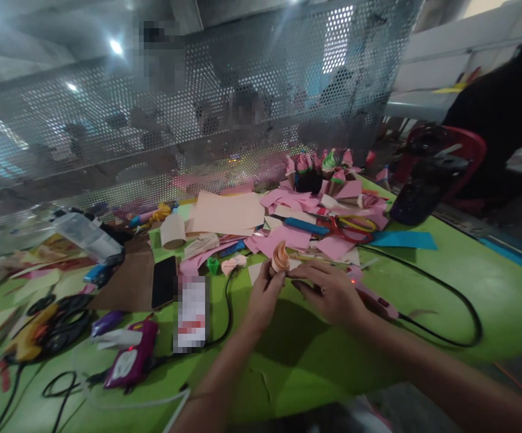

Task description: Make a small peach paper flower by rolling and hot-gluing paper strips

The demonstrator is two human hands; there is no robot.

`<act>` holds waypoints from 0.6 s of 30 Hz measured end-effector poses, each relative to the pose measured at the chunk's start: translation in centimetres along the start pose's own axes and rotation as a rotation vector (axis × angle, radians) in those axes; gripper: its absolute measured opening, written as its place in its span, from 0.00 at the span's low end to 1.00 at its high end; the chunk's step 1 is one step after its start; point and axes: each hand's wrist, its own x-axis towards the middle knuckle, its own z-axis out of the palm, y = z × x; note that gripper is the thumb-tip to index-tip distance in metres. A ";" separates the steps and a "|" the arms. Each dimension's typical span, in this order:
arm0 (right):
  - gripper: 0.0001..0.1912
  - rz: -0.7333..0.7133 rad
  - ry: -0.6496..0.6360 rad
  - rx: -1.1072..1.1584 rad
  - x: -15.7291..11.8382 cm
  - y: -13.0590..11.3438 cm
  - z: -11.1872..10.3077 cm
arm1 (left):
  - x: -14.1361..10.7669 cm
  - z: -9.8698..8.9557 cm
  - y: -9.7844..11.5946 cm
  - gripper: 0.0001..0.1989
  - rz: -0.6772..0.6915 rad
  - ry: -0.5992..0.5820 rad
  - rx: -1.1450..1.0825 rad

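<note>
A small orange and cream swirled paper cone (281,257) stands upright between the fingertips of my left hand (263,294), near the middle of the green table (423,282). My right hand (331,291) is just to the right, its index fingertip at the lower side of the swirl and its other fingers curled below. Beyond my right wrist lies a pink glue gun (373,299) with a red light and a black cable. Pink paper scraps (288,239) are spread behind the hands.
Behind lie a blue-handled tool (306,226), red and yellow scissors (351,230) and several paper swirls (303,162). A dark bottle (417,189) stands right. At left are a phone (164,281), a purple power strip (133,355) and a yellow glue gun (35,331); a perforated screen (175,144) rises behind.
</note>
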 end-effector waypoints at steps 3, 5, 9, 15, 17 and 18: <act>0.10 0.039 0.014 0.028 0.2 -0.1 -0.3 | 0.2 -0.2 -0.2 0.17 -0.010 0.023 0.011; 0.10 0.056 0.022 0.010 0.2 0.0 -0.5 | 0.2 -0.2 -0.2 0.15 -0.018 0.035 0.025; 0.09 0.055 0.029 -0.020 0.2 0.0 -0.4 | 0.0 -0.1 0.2 0.16 -0.043 0.047 0.031; 0.11 0.045 0.037 -0.016 0.2 -0.1 -0.5 | -0.1 0.1 0.3 0.17 -0.045 0.024 0.001; 0.11 0.038 0.030 -0.013 0.3 -0.2 -0.5 | 0.0 0.0 0.0 0.18 -0.043 0.009 -0.021; 0.11 0.036 0.025 -0.014 0.3 -0.2 -0.4 | 0.1 -0.1 -0.2 0.18 -0.043 -0.001 -0.035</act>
